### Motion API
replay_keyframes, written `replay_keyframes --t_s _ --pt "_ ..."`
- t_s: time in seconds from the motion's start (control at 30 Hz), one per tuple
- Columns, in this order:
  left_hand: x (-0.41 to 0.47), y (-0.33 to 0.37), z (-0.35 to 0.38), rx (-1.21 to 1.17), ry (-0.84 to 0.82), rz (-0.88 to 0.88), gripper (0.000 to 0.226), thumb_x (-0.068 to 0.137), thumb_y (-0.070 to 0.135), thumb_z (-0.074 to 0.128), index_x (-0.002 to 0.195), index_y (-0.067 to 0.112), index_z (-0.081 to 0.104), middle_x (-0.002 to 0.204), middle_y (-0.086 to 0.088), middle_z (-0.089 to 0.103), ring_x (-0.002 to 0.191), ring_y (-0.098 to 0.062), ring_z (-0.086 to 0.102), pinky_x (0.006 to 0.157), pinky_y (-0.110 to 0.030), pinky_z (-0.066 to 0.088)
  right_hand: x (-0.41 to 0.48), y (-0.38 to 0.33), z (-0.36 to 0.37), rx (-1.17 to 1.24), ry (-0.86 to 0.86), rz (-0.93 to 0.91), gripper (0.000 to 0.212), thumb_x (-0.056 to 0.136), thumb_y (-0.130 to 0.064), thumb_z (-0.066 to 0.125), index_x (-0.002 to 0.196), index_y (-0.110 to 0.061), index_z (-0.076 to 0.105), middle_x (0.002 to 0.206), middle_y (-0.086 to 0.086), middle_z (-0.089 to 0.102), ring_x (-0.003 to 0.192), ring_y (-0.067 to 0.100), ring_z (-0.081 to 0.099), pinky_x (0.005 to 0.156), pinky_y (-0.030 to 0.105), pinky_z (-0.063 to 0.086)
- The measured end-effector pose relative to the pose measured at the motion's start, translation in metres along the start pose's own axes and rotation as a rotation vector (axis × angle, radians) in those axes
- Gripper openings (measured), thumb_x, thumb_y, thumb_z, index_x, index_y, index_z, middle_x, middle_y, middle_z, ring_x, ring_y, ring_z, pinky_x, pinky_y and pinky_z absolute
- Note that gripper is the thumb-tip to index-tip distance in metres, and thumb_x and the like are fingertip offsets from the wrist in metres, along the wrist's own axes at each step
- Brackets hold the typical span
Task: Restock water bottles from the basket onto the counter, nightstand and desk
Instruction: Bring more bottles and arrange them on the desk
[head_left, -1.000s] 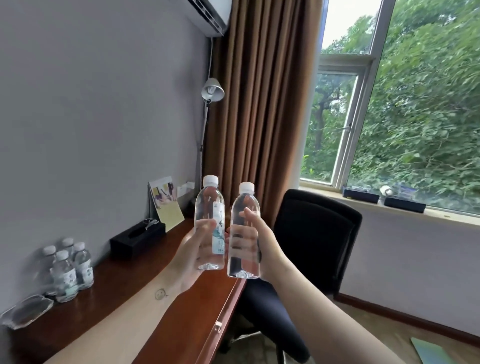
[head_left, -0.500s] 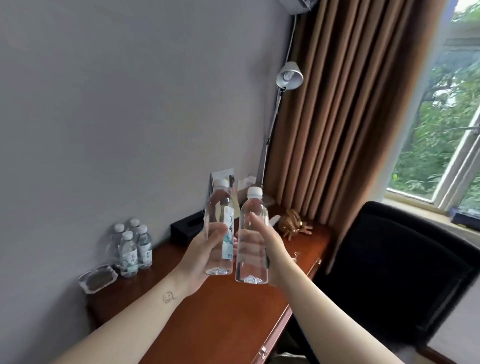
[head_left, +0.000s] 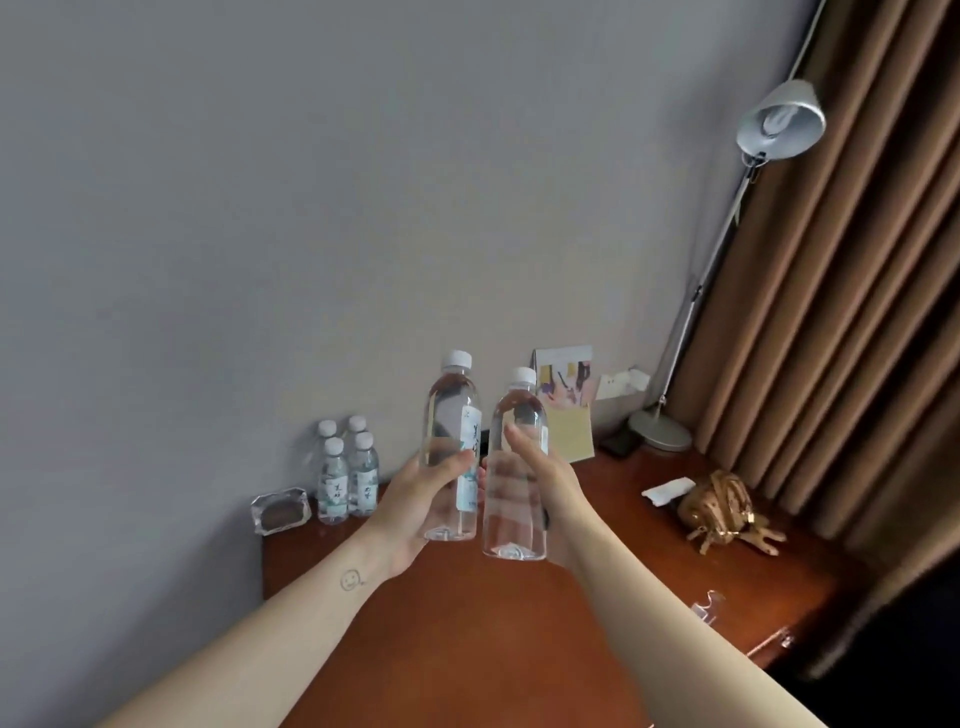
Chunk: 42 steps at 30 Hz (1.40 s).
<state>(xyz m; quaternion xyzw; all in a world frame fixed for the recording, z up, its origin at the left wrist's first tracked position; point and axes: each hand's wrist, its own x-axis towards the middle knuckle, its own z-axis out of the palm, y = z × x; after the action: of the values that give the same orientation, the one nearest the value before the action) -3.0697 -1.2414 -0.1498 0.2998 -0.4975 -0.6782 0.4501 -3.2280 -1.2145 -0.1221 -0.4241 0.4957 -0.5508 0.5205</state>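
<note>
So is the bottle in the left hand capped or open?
Capped. A white cap sits on the neck of the bottle, which the left hand holds upright above the desk.

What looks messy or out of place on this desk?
Little. A crumpled white paper lies loose on the desk beside a tan bag lying on its side. The four bottles at the back stand upright; nothing looks spilled.

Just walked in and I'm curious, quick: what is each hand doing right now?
Left hand: closed around the labelled water bottle, held upright.
Right hand: closed around the second water bottle, held upright beside it.
</note>
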Motion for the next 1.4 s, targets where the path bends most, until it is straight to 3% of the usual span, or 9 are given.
replay_keyframes --t_s 0.23,0.4,0.53,0.7,0.87,1.0,1.17,1.33,1.4 --pt "0.03 -0.014 0.021 -0.03 0.136 0.028 0.056 0.073 0.041 0.075 0.122 0.017 0.06 0.112 -0.016 0.071 0.099 -0.032 0.07 0.071 -0.039 0.056 0.042 -0.006 -0.033 0.006 -0.136 0.042 0.084 0.065 -0.058 0.077 0.129 -0.008 0.056 0.112 0.016 0.07 0.093 0.031 0.072 0.072 0.039 0.059" --pt "0.048 -0.028 0.011 -0.046 0.218 0.018 0.053 0.072 0.038 0.076 0.117 0.018 0.056 0.113 -0.015 0.069 0.102 -0.033 0.068 0.084 -0.049 0.056 0.073 0.007 -0.038 0.026 -0.173 0.047 0.067 0.068 -0.052 0.078 0.12 -0.012 0.061 0.1 0.01 0.075 0.088 0.028 0.073 0.066 0.036 0.059" --pt "0.065 -0.038 -0.008 0.064 0.279 0.01 0.052 0.062 0.048 0.075 0.105 0.021 0.064 0.106 -0.007 0.072 0.097 -0.025 0.07 0.082 -0.043 0.056 0.104 0.025 -0.031 0.014 -0.184 0.074 0.061 0.068 -0.054 0.079 0.118 -0.023 0.061 0.107 0.007 0.073 0.099 0.028 0.07 0.088 0.05 0.056" --pt "0.1 -0.05 -0.043 0.189 0.296 0.015 0.043 0.069 0.045 0.07 0.109 0.028 0.068 0.107 -0.001 0.073 0.103 -0.018 0.069 0.088 -0.034 0.052 0.147 0.04 -0.026 -0.083 -0.229 0.045 0.043 0.07 -0.051 0.076 0.103 -0.023 0.069 0.098 0.001 0.075 0.09 0.017 0.073 0.076 0.033 0.056" --pt "0.138 -0.064 -0.071 0.283 0.31 -0.024 0.059 0.081 0.036 0.065 0.13 0.05 0.035 0.111 0.021 0.068 0.104 -0.001 0.065 0.085 -0.025 0.051 0.193 0.052 -0.018 -0.196 -0.244 0.036 0.037 0.078 -0.046 0.074 0.097 -0.014 0.074 0.093 0.008 0.075 0.086 0.024 0.073 0.073 0.031 0.058" --pt "0.16 -0.074 -0.095 0.339 0.343 0.001 0.069 0.092 0.026 0.064 0.139 0.049 0.019 0.116 0.026 0.062 0.105 0.004 0.063 0.074 -0.016 0.054 0.225 0.072 -0.014 -0.229 -0.259 0.06 0.026 0.084 -0.036 0.07 0.101 -0.015 0.073 0.095 0.008 0.076 0.091 0.022 0.073 0.073 0.025 0.053" --pt "0.174 -0.091 -0.125 0.473 0.351 -0.026 0.073 0.083 0.03 0.076 0.126 0.061 0.027 0.133 0.028 0.047 0.12 0.003 0.053 0.082 -0.018 0.052 0.255 0.103 -0.017 -0.355 -0.268 0.115 0.036 0.073 -0.035 0.076 0.106 -0.024 0.065 0.096 -0.002 0.073 0.091 0.013 0.07 0.075 0.025 0.05" --pt "0.177 -0.112 -0.153 0.623 0.448 -0.085 0.088 0.072 0.028 0.083 0.121 0.07 0.023 0.119 0.037 0.055 0.109 0.012 0.057 0.083 -0.012 0.048 0.283 0.136 -0.005 -0.617 -0.359 0.148 0.05 0.065 -0.028 0.082 0.104 -0.027 0.051 0.099 -0.008 0.067 0.092 0.011 0.065 0.08 0.031 0.055" --pt "0.178 -0.12 -0.166 0.701 0.485 -0.126 0.09 0.069 0.026 0.082 0.122 0.068 0.023 0.112 0.04 0.056 0.104 0.013 0.058 0.077 -0.008 0.048 0.294 0.145 0.007 -0.758 -0.437 0.142 0.057 0.059 -0.04 0.08 0.104 -0.028 0.047 0.098 -0.011 0.064 0.089 0.007 0.062 0.076 0.029 0.054"
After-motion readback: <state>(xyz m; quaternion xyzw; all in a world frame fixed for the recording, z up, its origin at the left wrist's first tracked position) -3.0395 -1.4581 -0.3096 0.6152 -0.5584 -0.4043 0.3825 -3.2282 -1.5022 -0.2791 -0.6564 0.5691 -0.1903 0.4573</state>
